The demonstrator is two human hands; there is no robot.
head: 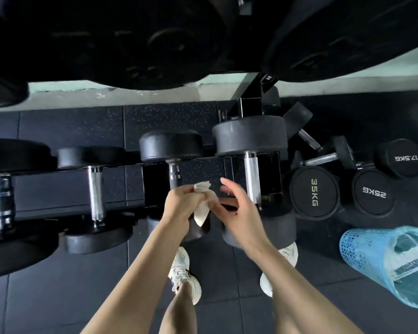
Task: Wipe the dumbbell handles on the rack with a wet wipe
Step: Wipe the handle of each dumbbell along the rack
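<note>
Now our left grip (181, 204) curls around the wipe (200, 213), holding it at the near end of a dumbbell handle (173, 172) on the rack (121, 186). Our right grip (238, 210) is half open, thumb at the wipe's right edge; we cannot tell whether it pinches. A second handle (251, 179) lies just right of it. A blue basket (362, 249) lies on the floor (58, 297), near right.

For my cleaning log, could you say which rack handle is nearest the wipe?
The third handle from the left, partly hidden behind the left hand gripping the wipe; others lie farther off.
</note>
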